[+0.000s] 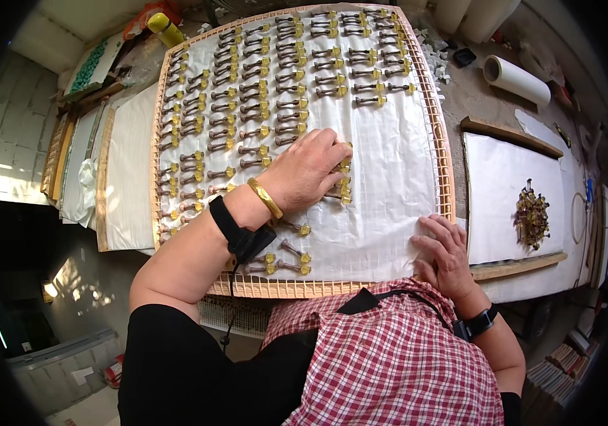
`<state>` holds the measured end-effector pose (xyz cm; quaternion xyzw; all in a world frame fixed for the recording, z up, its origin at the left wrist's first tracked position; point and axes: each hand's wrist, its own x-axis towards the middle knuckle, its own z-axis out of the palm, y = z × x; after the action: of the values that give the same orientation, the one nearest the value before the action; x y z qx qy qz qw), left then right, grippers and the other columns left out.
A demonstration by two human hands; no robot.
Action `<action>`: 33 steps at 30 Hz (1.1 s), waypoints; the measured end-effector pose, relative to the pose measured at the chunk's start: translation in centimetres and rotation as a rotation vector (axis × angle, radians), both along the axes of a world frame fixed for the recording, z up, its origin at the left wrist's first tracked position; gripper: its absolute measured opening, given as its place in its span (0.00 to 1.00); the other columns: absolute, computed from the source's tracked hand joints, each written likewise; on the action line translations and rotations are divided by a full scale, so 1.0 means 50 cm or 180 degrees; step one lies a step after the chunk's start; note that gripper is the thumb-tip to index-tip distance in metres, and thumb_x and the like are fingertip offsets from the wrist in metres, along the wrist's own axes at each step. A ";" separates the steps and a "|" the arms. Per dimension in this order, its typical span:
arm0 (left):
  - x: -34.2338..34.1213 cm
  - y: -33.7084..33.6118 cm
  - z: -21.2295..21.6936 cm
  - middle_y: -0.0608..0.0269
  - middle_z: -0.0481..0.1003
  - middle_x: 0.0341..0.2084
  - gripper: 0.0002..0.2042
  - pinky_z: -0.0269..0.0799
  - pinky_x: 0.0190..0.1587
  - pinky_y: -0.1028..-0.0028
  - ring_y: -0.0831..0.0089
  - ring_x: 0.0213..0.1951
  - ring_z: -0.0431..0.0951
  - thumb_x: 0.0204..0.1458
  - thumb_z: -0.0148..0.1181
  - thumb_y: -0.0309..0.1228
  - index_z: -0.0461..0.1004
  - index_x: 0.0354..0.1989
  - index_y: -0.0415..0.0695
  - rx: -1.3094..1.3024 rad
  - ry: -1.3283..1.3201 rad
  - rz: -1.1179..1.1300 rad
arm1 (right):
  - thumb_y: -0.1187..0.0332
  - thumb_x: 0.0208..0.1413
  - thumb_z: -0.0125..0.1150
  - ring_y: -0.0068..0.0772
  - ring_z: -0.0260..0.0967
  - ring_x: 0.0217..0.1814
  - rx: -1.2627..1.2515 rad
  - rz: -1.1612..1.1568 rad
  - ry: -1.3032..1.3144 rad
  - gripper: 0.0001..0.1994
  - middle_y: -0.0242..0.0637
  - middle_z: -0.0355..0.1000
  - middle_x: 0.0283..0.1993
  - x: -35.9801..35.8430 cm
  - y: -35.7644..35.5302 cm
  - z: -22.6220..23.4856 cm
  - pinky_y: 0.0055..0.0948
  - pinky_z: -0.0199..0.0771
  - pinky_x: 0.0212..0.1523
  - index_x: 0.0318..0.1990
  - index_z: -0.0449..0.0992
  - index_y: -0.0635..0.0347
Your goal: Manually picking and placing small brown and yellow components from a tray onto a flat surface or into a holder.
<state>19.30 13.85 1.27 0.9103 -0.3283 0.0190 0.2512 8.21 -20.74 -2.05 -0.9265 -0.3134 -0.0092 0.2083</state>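
Observation:
A wooden lattice tray (437, 121) lined with white cloth holds several rows of small bronze-coloured pieces with yellow heads (254, 89). My left hand (307, 170), with a gold bangle and a black wrist strap, lies fingers-down on a short column of these pieces (345, 186) near the tray's middle; whether it grips one is hidden. My right hand (442, 252) rests flat, fingers spread, on the cloth at the tray's near right corner and holds nothing. A few more pieces (286, 261) lie by my left wrist.
To the right stands a second cloth-covered board (503, 177) with a heap of the same pieces (531, 216). White rolls (517, 79) lie at the back right. Stacked boards (116, 170) and a yellow bottle (165, 28) are on the left.

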 end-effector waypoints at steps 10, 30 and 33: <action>-0.015 0.015 0.012 0.53 0.66 0.45 0.27 0.71 0.52 0.60 0.52 0.47 0.72 0.41 0.75 0.33 0.71 0.52 0.45 0.0273 -0.0162 -0.0421 | 0.60 0.51 0.67 0.45 0.57 0.72 0.0040 0.0048 0.0051 0.21 0.38 0.64 0.68 0.008 0.002 0.011 0.44 0.51 0.69 0.54 0.76 0.49; -0.043 -0.037 0.005 0.56 0.70 0.39 0.14 0.76 0.38 0.61 0.55 0.36 0.78 0.46 0.65 0.25 0.73 0.43 0.45 0.0083 0.0132 0.0055 | 0.58 0.54 0.66 0.48 0.58 0.70 0.0369 0.0114 0.0063 0.20 0.41 0.66 0.63 0.010 -0.015 0.005 0.44 0.54 0.66 0.54 0.77 0.48; -0.048 -0.039 0.021 0.57 0.71 0.41 0.16 0.77 0.41 0.63 0.54 0.39 0.78 0.46 0.65 0.22 0.73 0.44 0.45 -0.0353 0.0395 0.0370 | 0.61 0.55 0.66 0.49 0.62 0.66 0.0613 0.0250 0.0190 0.16 0.43 0.68 0.58 0.024 -0.021 0.019 0.45 0.60 0.64 0.50 0.78 0.53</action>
<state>16.92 11.92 2.34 0.9120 -0.2572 -0.0047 0.3195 9.39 -21.78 -1.08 -0.8890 -0.3408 -0.0036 0.3057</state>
